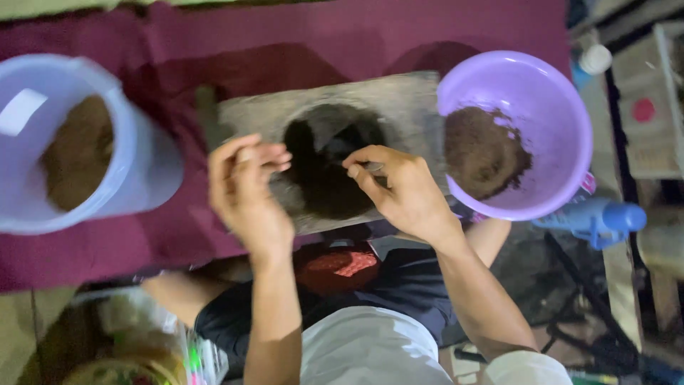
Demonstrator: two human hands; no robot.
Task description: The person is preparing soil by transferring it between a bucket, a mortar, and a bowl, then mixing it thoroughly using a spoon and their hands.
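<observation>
Head view: right hand pinches a thin stick over the dark paste on the grey board, left hand hovers loosely curled, empty. Best roll evenly, keeping paste centred, clear of the purple bowl

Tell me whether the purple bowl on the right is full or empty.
Partly filled. The purple bowl holds a mound of brown powder covering only part of its bottom; bare purple wall shows well above it.
</observation>
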